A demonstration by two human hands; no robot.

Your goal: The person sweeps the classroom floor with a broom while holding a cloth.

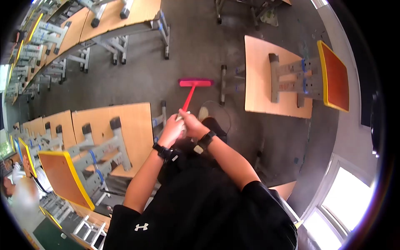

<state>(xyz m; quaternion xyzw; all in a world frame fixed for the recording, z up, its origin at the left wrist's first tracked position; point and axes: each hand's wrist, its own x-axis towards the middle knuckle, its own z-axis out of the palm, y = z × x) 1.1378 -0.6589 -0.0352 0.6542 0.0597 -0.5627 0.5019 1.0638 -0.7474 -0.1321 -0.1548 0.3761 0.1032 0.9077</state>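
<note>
A broom with a red handle (pixel 188 98) and a wide pink-red head (pixel 196 83) reaches forward from my body, its head down at the grey floor. My left hand (pixel 172 130) and my right hand (pixel 191 124) are close together, both closed around the handle's near end. Part of the grip is hidden under my fingers. Dark bands circle both wrists. Just beyond my right hand a light-coloured shoe (pixel 203 113) shows on the floor.
To the left stands a row of wooden desks (pixel 112 129) with upturned chairs (pixel 66 177) on top. Another desk (pixel 256 75) with an upturned chair (pixel 335 77) is at right, near the wall. More desks (pixel 121 16) line the far left. Another person (pixel 25 196) is at lower left.
</note>
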